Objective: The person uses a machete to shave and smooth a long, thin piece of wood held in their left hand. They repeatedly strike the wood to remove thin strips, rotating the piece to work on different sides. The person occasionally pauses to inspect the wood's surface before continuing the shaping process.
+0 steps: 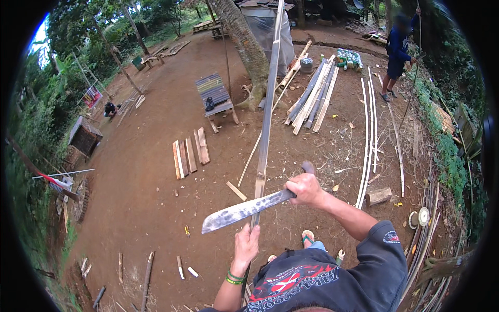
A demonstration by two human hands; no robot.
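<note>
The left hand (pixel 246 243) is closed around a long bamboo strip (pixel 266 119) held upright, while the right hand (pixel 305 189) grips a machete (pixel 244 210), its blade seemingly touching the strip.

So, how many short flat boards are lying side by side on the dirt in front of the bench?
4. The boards lie in a row left of the long bamboo strip: one, next, third, fourth nearest the bench. Another may hide between them.

Left hand (pixel 246 244) around an upright bamboo strip (pixel 266 112), right hand (pixel 305 189) gripping a machete (pixel 244 210) against it.
</note>
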